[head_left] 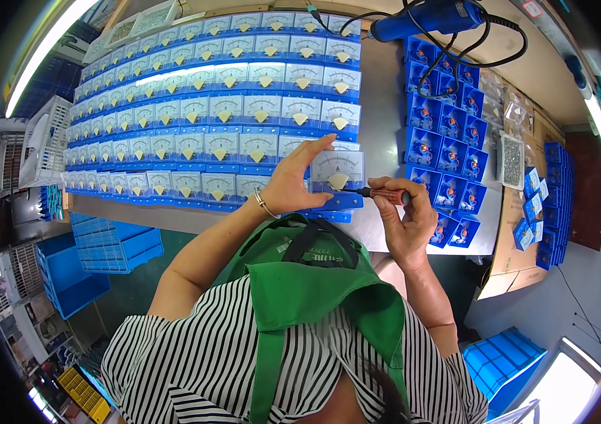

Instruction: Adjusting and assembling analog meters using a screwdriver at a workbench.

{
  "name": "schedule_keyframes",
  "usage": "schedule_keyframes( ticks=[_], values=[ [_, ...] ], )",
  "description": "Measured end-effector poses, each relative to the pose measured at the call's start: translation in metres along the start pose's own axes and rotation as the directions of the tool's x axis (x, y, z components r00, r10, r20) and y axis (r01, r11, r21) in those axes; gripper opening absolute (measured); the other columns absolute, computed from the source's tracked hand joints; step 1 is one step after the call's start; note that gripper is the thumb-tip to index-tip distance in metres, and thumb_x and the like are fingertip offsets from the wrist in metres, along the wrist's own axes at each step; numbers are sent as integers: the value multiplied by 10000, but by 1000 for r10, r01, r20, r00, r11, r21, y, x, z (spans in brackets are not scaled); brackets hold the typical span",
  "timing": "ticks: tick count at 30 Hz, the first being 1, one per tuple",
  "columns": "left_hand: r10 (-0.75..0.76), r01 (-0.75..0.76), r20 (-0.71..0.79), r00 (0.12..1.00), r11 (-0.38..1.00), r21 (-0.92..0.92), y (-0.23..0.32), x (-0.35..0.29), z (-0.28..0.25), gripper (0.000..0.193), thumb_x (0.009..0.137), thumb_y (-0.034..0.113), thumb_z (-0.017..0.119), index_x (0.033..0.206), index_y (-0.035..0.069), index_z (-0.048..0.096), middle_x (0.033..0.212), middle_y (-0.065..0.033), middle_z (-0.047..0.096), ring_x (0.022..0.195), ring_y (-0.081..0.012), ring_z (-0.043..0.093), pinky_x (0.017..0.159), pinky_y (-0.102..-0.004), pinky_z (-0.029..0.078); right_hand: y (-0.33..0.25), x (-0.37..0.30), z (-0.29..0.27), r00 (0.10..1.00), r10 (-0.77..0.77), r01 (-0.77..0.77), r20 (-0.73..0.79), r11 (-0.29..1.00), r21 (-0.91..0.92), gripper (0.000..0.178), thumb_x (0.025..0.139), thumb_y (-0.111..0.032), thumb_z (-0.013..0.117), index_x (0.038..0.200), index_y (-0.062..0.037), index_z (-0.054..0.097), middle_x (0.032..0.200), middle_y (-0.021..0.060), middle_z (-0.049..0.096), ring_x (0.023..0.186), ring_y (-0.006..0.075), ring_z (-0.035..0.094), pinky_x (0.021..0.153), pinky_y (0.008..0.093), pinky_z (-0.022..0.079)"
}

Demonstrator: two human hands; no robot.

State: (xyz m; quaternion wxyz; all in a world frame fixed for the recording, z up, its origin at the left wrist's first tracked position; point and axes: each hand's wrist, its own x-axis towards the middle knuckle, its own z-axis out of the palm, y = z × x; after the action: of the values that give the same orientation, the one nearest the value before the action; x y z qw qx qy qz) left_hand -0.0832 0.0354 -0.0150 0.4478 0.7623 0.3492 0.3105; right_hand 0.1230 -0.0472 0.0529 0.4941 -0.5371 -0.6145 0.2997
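My left hand (299,175) grips a panel meter (338,169) by its left side, fingers at the top edge and thumb at the lower one. The meter has a white dial, a pale yellow fan-shaped piece and a blue base. In my right hand (411,225) is a screwdriver (389,196) with a red handle, held between fingers and thumb. Its dark shaft points left, and the tip reaches the meter's face beside the yellow piece. Whether the tip touches a screw is too small to tell. Rows of similar meters (224,109) cover the bench left of and beyond my hands.
Blue open housings (450,152) with coloured parts inside stand right of the metal bench top (383,92). A blue power tool (424,21) with a looped black cable lies at the back. A clear tray of small parts (511,161) and cardboard (512,265) are farther right. Blue crates (113,244) stand at left.
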Motion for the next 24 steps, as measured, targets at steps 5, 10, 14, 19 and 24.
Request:
schedule_keyframes(
  ticks=[5, 10, 14, 19, 24],
  values=[
    [-9, 9, -2, 1000, 1000, 5, 1, 2, 1, 930, 594, 127, 771, 1429, 104, 361, 1212, -118, 556, 1135, -275, 541, 1008, -362, 412, 5, 0, 3, 997, 59, -56, -59, 997, 52, 244, 829, 11, 680, 1028, 5, 538, 981, 142, 697, 847, 185, 681, 756, 274, 535],
    [0, -1, 34, 999, 999, 32, 1, 3, 0, 914, 611, 144, 766, 1429, 108, 359, 1215, -118, 556, 1145, -279, 534, 1008, -367, 412, 3, 3, -4, 998, 1, -1, 64, 1000, -4, 252, 844, 24, 653, 1060, 12, 522, 993, 156, 684, 882, 185, 666, 783, 295, 530],
    [-7, 6, 25, 1000, 999, 44, 2, 1, -4, 928, 609, 136, 764, 1436, 103, 343, 1225, -115, 549, 1145, -276, 533, 1007, -361, 411, -4, 8, -17, 985, 99, -23, -140, 886, 463, 153, 878, 64, 500, 1012, -10, 503, 939, 147, 623, 825, 202, 622, 802, 325, 513],
    [-22, 37, 70, 997, 974, -223, 29, 7, -10, 952, 638, 141, 775, 1460, 94, 297, 1290, -123, 492, 1191, -236, 499, 1027, -358, 393, 60, -2, -29, 885, 464, -443, -26, 859, 257, 77, 853, 15, 543, 899, -19, 595, 697, -11, 526, 616, 60, 465, 574, 204, 366],
    [-37, 85, 139, 990, 929, -360, 41, 12, -4, 967, 654, 163, 787, 1469, 82, 273, 1309, -131, 467, 1207, -235, 485, 1041, -370, 382, 77, -34, 10, 867, 405, -498, 290, 728, 471, 141, 831, 12, 640, 968, 0, 671, 813, 4, 664, 664, 53, 573, 611, 210, 459]
  ],
)
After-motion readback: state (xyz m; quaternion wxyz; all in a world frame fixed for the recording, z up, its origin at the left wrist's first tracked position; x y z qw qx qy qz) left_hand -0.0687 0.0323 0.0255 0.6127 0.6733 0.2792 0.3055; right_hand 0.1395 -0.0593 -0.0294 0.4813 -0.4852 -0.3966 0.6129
